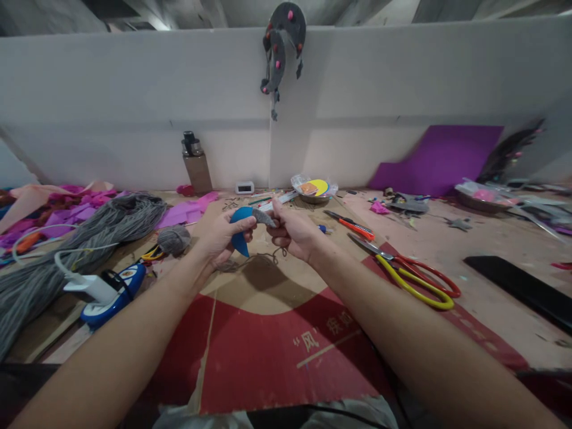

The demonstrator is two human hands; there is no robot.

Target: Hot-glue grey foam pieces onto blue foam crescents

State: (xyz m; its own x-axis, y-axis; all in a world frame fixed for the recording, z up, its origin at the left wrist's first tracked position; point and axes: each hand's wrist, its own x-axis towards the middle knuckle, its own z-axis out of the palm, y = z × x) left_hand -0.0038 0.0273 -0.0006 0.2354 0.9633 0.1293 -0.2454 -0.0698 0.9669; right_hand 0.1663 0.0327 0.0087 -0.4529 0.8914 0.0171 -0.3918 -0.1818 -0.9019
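Observation:
Between thumb and fingers, my left hand (218,238) grips a blue crescent-shaped piece (240,243), its upper right end wrapped in grey yarn (263,217). My right hand (292,231) is closed at that wrapped tip, its fingers pinching the yarn there; the exact pinch is partly hidden. A loose grey strand (263,257) trails below both hands over the cardboard sheet (268,357). Left of my left hand lies a ball of grey yarn (174,240).
At right lie red-and-yellow-handled scissors (404,271), an orange utility knife (353,225) and a black phone-like slab (521,289). At left are a grey yarn hank (116,229) and a blue-and-white power strip (114,298). A bowl (313,196) stands behind; a decorated grey crescent (286,30) hangs above.

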